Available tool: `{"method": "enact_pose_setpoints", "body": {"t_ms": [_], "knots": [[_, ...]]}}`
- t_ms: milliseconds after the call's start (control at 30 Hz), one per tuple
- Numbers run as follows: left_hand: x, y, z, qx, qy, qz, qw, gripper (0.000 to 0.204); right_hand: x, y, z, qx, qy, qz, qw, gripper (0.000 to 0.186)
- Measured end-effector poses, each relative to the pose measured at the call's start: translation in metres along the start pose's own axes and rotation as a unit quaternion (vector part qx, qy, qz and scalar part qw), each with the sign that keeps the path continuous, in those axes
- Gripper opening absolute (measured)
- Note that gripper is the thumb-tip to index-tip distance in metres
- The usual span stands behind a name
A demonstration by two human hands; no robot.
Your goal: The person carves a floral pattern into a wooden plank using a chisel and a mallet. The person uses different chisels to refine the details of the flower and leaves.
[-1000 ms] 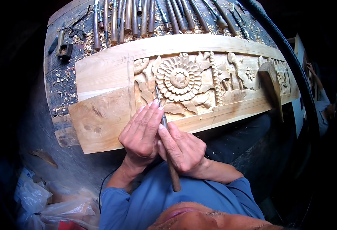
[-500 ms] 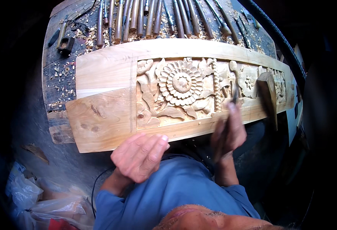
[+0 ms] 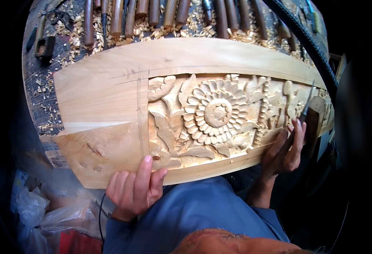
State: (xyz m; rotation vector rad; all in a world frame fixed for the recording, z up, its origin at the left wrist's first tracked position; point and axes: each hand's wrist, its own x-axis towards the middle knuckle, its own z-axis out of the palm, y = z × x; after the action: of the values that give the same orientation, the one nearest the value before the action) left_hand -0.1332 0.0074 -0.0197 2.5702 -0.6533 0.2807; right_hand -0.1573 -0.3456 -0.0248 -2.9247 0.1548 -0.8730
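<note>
A long pale wooden plank [image 3: 97, 93] lies across the bench, carved with a sunflower relief [image 3: 217, 113] and leaves. My left hand [image 3: 135, 188] rests on the plank's near edge below the carving, fingers apart, holding nothing. My right hand [image 3: 285, 150] is at the plank's right end and grips a thin carving chisel [image 3: 308, 101], whose blade points up toward the carved right part. A wooden mallet [image 3: 315, 122] stands just right of that hand.
A row of wooden-handled chisels [image 3: 152, 12] lies along the far side among wood shavings [image 3: 42, 97]. A thick black hose [image 3: 308, 46] curves down the right. Plastic bags [image 3: 33, 207] sit on the floor at the lower left.
My hands parted from the middle of the carving. The right hand carried the chisel to the plank's right end; the left dropped to the near edge. The view moved closer.
</note>
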Motion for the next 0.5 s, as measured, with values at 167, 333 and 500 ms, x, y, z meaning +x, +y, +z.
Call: {"method": "enact_pose_setpoints", "body": {"t_ms": [167, 333, 500], "knots": [[-0.0012, -0.0002, 0.0027, -0.005, 0.004, -0.008, 1.000, 0.038, -0.0015, -0.0051, 0.0028, 0.033, -0.005, 0.037, 0.999, 0.034], [0.0018, 0.0010, 0.0004, 0.018, -0.001, 0.014, 1.000, 0.035, 0.0029, -0.0022, 0.0005, 0.040, -0.016, 0.016, 0.999, 0.035], [0.0001, 0.0038, 0.0080, 0.054, 0.050, 0.030, 0.997, 0.028, 0.0021, 0.0006, 0.0012, 0.039, 0.006, 0.028, 0.999, 0.035]]}}
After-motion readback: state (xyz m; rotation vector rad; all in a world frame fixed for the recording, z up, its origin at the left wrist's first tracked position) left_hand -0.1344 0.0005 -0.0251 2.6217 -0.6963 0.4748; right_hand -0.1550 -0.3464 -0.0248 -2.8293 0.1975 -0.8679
